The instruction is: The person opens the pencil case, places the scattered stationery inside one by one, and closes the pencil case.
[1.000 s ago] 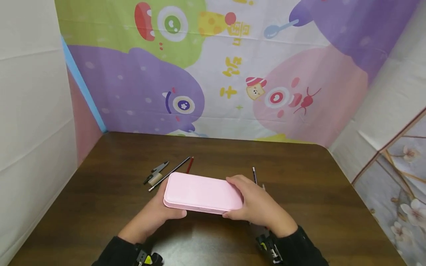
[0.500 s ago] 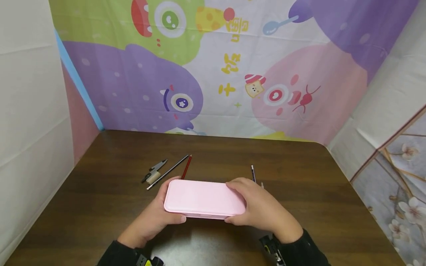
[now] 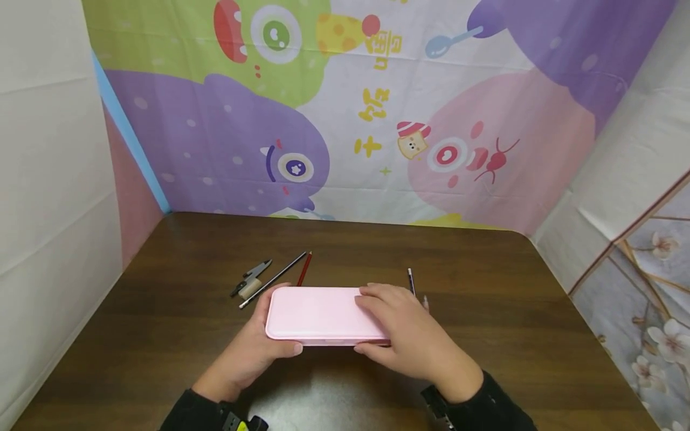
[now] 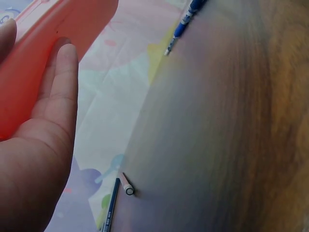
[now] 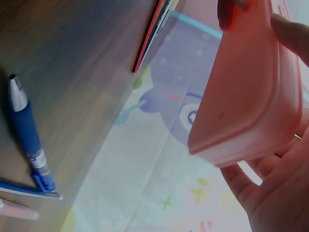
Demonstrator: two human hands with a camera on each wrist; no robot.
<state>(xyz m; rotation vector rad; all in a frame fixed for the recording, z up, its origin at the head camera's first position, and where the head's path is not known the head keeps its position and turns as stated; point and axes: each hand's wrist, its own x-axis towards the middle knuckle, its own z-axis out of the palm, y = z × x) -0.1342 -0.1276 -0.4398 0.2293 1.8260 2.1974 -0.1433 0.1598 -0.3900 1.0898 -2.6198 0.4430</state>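
Observation:
A pale pink pencil case [image 3: 320, 314], its lid down, is held above the table between both hands. My left hand [image 3: 245, 353] grips its left end, thumb along the near edge; in the left wrist view the fingers [image 4: 60, 92] lie against the case's underside. At the other end, my right hand [image 3: 417, 335] holds the case with fingers over the lid and thumb at the near edge. The right wrist view gives the smooth bottom of the pencil case [image 5: 241, 92]. What is inside it is hidden.
On the brown table [image 3: 501, 323], left of centre, lie a grey-and-black compass-like tool [image 3: 251, 276], a cream eraser-like block [image 3: 250, 289], a dark pencil [image 3: 275, 278] and a red pencil [image 3: 304, 269]. Beyond my right hand lies a white-ended pencil [image 3: 411, 280]; a blue pen [image 5: 28, 133] appears in the right wrist view.
The case first lowered towards me, then rose slightly and levelled out. My right hand's fingers have slid left, further over the lid; the left hand keeps its grip.

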